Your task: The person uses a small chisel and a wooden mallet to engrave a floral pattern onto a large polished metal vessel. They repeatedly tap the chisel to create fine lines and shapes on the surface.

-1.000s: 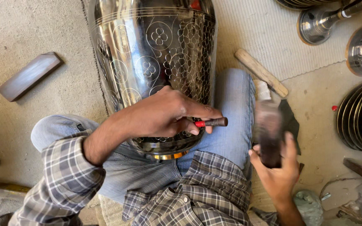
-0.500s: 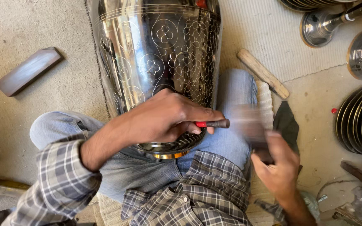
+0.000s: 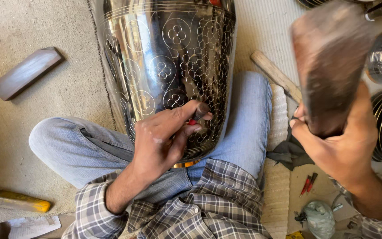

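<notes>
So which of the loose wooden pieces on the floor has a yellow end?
The stick at lower left, beside the left knee. The flat dark block at upper left and the pale handle by the right leg show no yellow.

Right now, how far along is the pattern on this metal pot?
Done: circled flowers and dense loops cover much of the shiny metal pot lying across the lap. In hand: the left hand presses a small punch against the patterned wall, and the right hand holds a blurred mallet raised. Left: the smooth, unmarked strips along the pot's edges, by the look of it.
</notes>
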`<state>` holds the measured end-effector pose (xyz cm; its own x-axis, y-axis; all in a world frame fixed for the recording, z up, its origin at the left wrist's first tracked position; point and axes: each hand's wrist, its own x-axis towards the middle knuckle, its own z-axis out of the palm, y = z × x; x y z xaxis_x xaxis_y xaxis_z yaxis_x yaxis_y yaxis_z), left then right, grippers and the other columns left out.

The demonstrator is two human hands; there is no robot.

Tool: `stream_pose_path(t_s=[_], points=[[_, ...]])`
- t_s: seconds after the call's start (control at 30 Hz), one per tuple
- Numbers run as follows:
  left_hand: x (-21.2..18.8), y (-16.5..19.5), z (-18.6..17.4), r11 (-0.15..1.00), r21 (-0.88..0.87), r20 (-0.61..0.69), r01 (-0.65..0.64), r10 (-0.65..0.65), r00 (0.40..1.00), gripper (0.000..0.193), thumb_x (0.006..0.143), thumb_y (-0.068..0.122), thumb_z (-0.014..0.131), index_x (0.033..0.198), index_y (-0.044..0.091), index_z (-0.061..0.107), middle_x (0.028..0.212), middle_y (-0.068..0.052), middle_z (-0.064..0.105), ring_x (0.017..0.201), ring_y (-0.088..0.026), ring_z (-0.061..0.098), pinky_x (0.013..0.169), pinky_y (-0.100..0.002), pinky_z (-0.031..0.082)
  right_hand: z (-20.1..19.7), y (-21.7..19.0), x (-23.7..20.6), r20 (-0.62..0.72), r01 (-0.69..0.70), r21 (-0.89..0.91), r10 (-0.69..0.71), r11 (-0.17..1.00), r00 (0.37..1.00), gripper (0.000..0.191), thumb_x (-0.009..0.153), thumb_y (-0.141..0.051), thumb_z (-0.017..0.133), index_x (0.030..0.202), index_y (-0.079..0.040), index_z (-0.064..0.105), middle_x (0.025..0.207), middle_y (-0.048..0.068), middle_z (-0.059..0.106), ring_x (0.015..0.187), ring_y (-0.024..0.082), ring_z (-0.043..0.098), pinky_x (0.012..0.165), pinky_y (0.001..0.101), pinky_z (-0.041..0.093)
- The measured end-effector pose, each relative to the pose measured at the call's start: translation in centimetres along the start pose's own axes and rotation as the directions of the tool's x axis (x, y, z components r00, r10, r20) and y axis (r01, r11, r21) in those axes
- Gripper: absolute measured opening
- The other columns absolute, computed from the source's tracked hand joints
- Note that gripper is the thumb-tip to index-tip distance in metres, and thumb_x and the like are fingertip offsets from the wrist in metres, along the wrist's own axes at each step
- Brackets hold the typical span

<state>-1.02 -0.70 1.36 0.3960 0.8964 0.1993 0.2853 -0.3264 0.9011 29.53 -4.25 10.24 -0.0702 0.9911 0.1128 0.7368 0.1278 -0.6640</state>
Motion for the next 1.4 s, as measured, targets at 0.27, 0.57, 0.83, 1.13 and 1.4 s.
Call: stream_pose_path(t_s=[0.27, 0.57, 0.83, 1.13, 1.4], points=[[-0.5, 0.1, 0.2, 1.000, 0.024, -0.067, -0.012, 0.013, 0.998, 0.036, 0.094, 0.001, 0.075, 0.128, 0.010, 0.067, 0.097, -0.003, 0.079, 0.078, -0.015, 0.078, 0.068, -0.032, 0.061, 1.1, -0.7, 1.9, 0.223, 0.251, -0.178, -0.210, 0.951, 0.952, 0.073, 0.078, 0.002, 0.079, 0.141, -0.010, 0.045, 0.104, 0.011, 0.066, 0.079, 0.018, 0.070, 0.066, 0.0327, 0.062], [-3.6, -0.9, 3.3, 0.989, -0.134, -0.393, 0.055, -0.104, 0.914, 0.021, 0.098, 0.000, 0.073, 0.117, -0.001, 0.064, 0.095, -0.012, 0.078, 0.078, -0.015, 0.079, 0.067, -0.027, 0.068, -1.3, -4.2, 6.6, 0.602, 0.526, -0.438, -0.197, 0.729, 0.774, 0.090, 0.070, 0.001, 0.079, 0.150, -0.031, 0.053, 0.084, 0.001, 0.068, 0.055, 0.018, 0.062, 0.049, 0.0353, 0.056], [-3.9, -1.2, 4.2, 0.928, -0.365, -0.522, -0.066, -0.145, 0.840, 0.044, 0.103, -0.008, 0.071, 0.137, 0.002, 0.044, 0.114, -0.017, 0.071, 0.093, -0.016, 0.078, 0.078, -0.024, 0.069, -1.0, -7.3, 9.6, 0.640, 0.606, -0.491, -0.213, 0.626, 0.739, 0.101, 0.067, -0.002, 0.078, 0.156, -0.036, 0.047, 0.085, 0.000, 0.066, 0.065, 0.018, 0.066, 0.056, 0.0339, 0.057], [-3.6, -0.4, 4.3, 0.944, -0.330, -0.502, -0.004, -0.172, 0.847, 0.038, 0.102, -0.006, 0.073, 0.131, 0.001, 0.051, 0.104, -0.016, 0.073, 0.093, -0.017, 0.077, 0.083, -0.025, 0.067, -2.5, -7.1, 10.9, 0.504, 0.497, -0.294, -0.309, 0.816, 0.806, 0.094, 0.076, -0.004, 0.080, 0.159, -0.028, 0.044, 0.088, 0.001, 0.067, 0.068, 0.018, 0.066, 0.057, 0.0336, 0.057], [-1.8, -2.0, 2.1, 0.994, 0.026, -0.214, 0.104, -0.096, 0.972, 0.019, 0.097, 0.012, 0.079, 0.113, 0.005, 0.071, 0.091, -0.007, 0.080, 0.072, -0.012, 0.079, 0.058, -0.026, 0.065, -0.4, -2.0, 6.7, 0.536, 0.315, -0.279, -0.125, 0.907, 0.835, 0.088, 0.082, -0.007, 0.079, 0.160, -0.023, 0.041, 0.093, 0.000, 0.068, 0.070, 0.015, 0.065, 0.061, 0.0297, 0.058]])
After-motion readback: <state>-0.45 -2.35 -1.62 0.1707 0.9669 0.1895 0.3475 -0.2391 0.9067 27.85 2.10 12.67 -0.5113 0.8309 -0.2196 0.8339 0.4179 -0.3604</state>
